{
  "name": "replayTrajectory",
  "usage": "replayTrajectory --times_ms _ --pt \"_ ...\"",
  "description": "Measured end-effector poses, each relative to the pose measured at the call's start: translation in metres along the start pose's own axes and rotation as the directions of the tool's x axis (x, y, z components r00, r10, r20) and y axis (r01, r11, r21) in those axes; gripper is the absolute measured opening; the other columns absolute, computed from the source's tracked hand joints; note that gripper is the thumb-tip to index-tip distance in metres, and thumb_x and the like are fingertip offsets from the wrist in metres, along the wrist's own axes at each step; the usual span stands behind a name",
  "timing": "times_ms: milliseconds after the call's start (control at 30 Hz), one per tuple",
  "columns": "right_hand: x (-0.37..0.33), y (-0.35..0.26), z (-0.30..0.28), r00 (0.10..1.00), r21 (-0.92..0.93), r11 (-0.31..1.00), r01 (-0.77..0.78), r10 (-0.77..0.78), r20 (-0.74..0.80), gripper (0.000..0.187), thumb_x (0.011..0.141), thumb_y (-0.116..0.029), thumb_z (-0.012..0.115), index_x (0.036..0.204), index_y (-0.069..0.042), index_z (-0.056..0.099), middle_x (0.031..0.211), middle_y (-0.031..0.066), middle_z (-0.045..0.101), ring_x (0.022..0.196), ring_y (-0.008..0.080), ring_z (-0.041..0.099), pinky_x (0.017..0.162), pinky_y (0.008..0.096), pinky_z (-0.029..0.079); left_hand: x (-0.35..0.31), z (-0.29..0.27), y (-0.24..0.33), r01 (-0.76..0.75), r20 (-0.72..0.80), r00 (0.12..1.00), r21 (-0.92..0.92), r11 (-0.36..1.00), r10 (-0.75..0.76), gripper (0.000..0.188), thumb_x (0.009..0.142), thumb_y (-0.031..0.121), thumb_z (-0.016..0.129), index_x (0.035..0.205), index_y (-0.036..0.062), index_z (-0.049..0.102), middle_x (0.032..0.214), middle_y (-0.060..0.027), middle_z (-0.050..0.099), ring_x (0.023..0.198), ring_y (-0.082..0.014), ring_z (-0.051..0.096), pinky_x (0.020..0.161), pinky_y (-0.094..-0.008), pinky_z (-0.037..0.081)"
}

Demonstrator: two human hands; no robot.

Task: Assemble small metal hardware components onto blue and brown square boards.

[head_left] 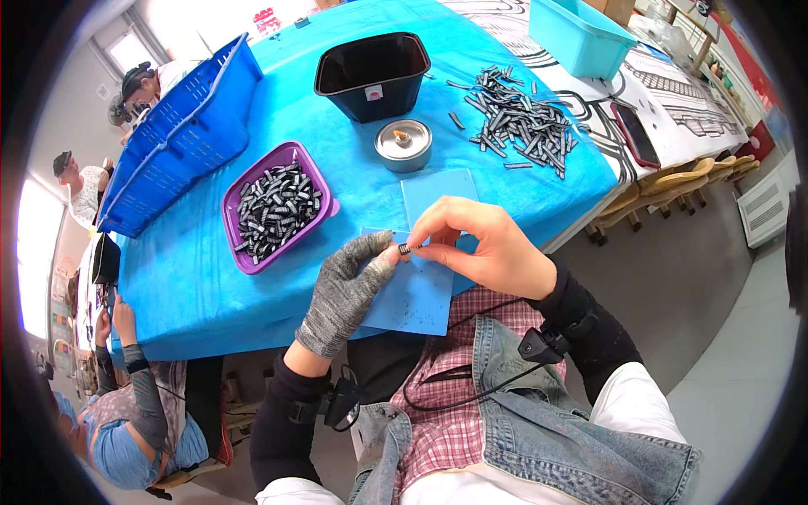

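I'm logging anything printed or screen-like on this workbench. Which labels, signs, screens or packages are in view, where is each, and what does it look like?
Label: small pale square sticker with a reddish mark, on the front wall of the black tub at the table's far middle.
Phone: dark, screen off, red-edged slab on the patterned cloth at the far right.
Sign: red shapes on a white wall, far back; too small to make out.
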State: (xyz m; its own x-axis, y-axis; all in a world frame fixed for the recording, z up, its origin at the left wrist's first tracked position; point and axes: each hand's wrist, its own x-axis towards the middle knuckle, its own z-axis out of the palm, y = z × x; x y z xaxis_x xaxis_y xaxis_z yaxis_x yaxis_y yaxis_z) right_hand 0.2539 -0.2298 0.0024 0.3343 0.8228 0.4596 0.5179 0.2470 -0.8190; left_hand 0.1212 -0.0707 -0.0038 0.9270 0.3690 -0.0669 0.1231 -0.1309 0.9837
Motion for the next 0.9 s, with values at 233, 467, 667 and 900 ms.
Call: replayTrajectory --times_ms 233,467,667,900 --pt "-0.001 0.003 -0.001 0.997 0.004 0.998 -0.064 0.064 0.031 0.016 0.079 0.003 0.064 0.093 -0.004 0.062 0.093 0.0041 0.061 0.078 0.0113 0.058 0.066 0.0238 0.046 -0.005 0.002 0.004 -0.028 -0.035 0.999 0.158 0.987 0.034 0.023 0.084 0.020 0.066 0.096 0.0007 0.065 0.091 -0.0051 0.065 0.084 -0.0121 0.058 0.079 -0.0283 0.046" --pt "-0.001 0.000 0.001 0.989 -0.229 0.972 0.061 -0.090 -0.121 0.008 0.078 -0.007 0.069 0.085 -0.007 0.065 0.095 0.0010 0.055 0.078 0.0084 0.050 0.061 0.0212 0.039 -0.011 0.006 0.007 -0.287 -0.114 0.933 0.333 0.898 0.341 0.018 0.077 0.012 0.071 0.092 0.0051 0.066 0.083 -0.0074 0.064 0.078 -0.0175 0.061 0.072 -0.0300 0.048" --pt "-0.003 -0.002 0.003 0.989 -0.048 0.997 -0.054 0.047 -0.138 0.007 0.076 -0.009 0.071 0.081 -0.008 0.066 0.095 0.0001 0.053 0.079 0.0078 0.047 0.059 0.0204 0.036 -0.014 0.006 0.016 -0.312 -0.095 0.924 0.375 0.873 0.371 0.018 0.076 0.011 0.072 0.091 0.0053 0.066 0.083 -0.0075 0.064 0.075 -0.0184 0.062 0.068 -0.0305 0.048" --pt "-0.004 -0.007 0.003 0.997 -0.075 0.997 -0.023 0.017 -0.080 0.010 0.076 -0.009 0.070 0.081 -0.004 0.063 0.089 0.0053 0.052 0.082 0.0179 0.052 0.071 0.0289 0.043 -0.016 0.006 0.011 -0.308 -0.084 0.932 0.333 0.891 0.353 0.018 0.077 0.006 0.069 0.095 0.0042 0.067 0.090 -0.0094 0.064 0.080 -0.0192 0.063 0.072 -0.0302 0.049"
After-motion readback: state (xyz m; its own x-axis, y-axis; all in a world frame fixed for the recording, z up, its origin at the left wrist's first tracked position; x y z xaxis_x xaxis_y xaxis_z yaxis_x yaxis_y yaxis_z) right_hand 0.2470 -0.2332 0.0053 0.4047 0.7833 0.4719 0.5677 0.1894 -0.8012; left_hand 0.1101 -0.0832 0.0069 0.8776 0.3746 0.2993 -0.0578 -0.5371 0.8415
